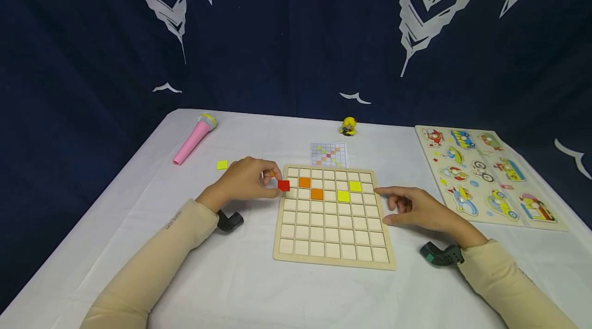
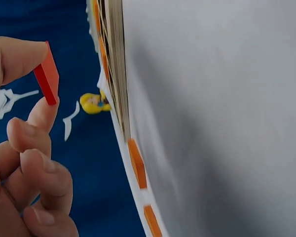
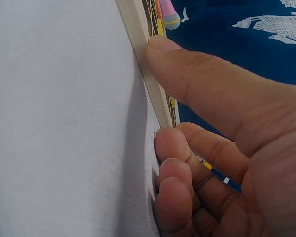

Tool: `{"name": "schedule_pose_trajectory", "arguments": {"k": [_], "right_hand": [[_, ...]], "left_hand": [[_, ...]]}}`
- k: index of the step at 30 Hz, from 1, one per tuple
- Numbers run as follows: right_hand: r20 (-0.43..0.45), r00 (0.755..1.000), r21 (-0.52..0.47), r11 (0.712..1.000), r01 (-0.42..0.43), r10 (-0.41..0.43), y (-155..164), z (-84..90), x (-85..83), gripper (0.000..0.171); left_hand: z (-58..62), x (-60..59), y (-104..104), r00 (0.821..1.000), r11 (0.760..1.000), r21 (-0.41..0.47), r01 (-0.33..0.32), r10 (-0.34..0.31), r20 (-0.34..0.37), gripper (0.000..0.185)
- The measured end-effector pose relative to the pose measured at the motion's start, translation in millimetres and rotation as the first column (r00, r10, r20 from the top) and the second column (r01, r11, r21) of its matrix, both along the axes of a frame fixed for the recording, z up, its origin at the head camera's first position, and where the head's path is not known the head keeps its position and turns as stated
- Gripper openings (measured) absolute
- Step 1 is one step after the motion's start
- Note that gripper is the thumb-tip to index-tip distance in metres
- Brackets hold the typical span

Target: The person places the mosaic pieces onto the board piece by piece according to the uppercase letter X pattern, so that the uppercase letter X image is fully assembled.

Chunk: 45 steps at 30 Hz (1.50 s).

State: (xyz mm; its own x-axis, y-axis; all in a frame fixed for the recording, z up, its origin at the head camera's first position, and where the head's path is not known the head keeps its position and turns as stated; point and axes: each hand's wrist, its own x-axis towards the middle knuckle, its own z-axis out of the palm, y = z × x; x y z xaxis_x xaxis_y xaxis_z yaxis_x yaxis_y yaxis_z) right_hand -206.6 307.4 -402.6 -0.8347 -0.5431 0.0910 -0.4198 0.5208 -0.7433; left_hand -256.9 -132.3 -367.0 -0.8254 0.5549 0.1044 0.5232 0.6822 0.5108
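Between thumb and index finger my left hand point(image 1: 250, 179) pinches a red square tile point(image 1: 283, 185), held over the upper left edge of the wooden grid board point(image 1: 334, 263). The left wrist view shows the red tile point(image 2: 48, 79) edge-on, with the other fingers curled below it. On the board lie two orange tiles point(image 1: 304, 182) and two yellow tiles point(image 1: 354, 186). My right hand point(image 1: 416, 208) touches the board's right edge with thumb and index finger; its other fingers are loosely bent. Orange tiles point(image 2: 137, 164) on the table beyond the left hand are mostly hidden in the head view.
A printed colour-grid card point(image 1: 328, 154) lies behind the board. A loose yellow tile point(image 1: 222, 165) and a pink toy microphone point(image 1: 195, 139) are at the left. A small yellow-haired figurine point(image 1: 348, 126) stands at the back, and a picture puzzle board point(image 1: 490, 177) lies at the right.
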Motion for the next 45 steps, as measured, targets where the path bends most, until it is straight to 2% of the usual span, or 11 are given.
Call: {"name": "schedule_pose_trajectory", "arguments": {"k": [14,22,31,38,45], "right_hand": [[0.005,1.0,-0.017,1.0,-0.008,0.008,0.0,-1.0,-1.1,0.064],[0.034,0.999,-0.01,1.0,0.013,-0.012,-0.3,0.6,-0.8,0.065],[0.0,1.0,-0.01,1.0,-0.008,0.008,0.3,-1.1,-1.7,0.063],[-0.007,1.0,-0.016,1.0,-0.011,0.011,0.3,-1.4,-1.7,0.063],[-0.002,1.0,-0.012,1.0,-0.008,0.008,-0.2,-0.6,-1.6,0.063]], "left_hand": [[-0.2,4.9,31.3,0.994,0.999,-0.006,0.054,-0.054,-0.09,0.027],[2.6,5.8,52.6,0.996,0.996,0.016,0.083,-0.083,-0.018,0.029],[2.5,7.7,75.9,0.993,0.996,0.029,0.085,-0.087,0.08,0.029],[3.5,11.2,85.6,0.993,0.998,-0.014,0.065,-0.063,0.101,0.028],[7.2,11.9,97.1,0.995,0.994,-0.107,0.037,-0.027,0.095,0.026]]}}
